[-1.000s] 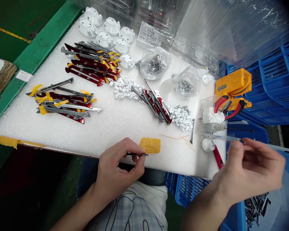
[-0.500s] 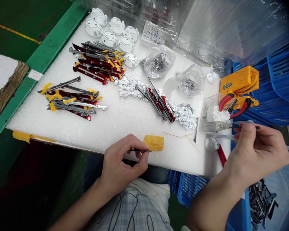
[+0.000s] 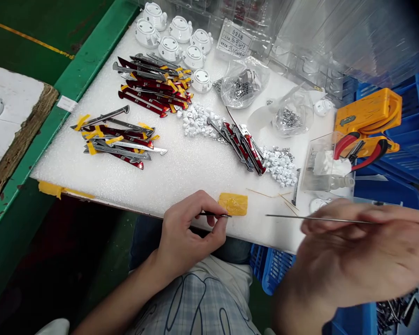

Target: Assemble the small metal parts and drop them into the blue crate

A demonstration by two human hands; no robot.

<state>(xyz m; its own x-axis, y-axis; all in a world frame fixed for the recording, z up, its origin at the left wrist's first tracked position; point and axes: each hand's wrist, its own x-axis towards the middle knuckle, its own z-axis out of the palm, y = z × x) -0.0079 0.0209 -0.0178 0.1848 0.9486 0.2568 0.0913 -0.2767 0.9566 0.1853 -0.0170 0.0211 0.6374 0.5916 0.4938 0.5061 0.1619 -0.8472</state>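
Pinched in my left hand [image 3: 194, 225] is a small dark strip [image 3: 212, 214], beside a yellow pad [image 3: 233, 204] at the table's front edge. My right hand [image 3: 366, 246], partly blurred, holds a long thin metal rod [image 3: 317, 218] that points left towards the pad. Thin yellowish sticks [image 3: 289, 203] lie beyond the rod. A pile of red and grey strips [image 3: 242, 146] rests in the middle of the white foam table [image 3: 181, 179], next to small white pieces [image 3: 282, 166]. Further strips with yellow tape [image 3: 117, 139] lie to the left.
White pot-shaped parts [image 3: 169, 49] and bagged small metal parts [image 3: 242, 86] stand at the back. On the right are a clear box [image 3: 309, 163], red-handled pliers [image 3: 373, 156], a yellow tape dispenser [image 3: 366, 111] and blue crates [image 3: 410, 104].
My right hand has moved away from the clear box, nearer the camera, and the long rod now shows in it. My left hand keeps its pinch beside the pad. The view has shifted somewhat.
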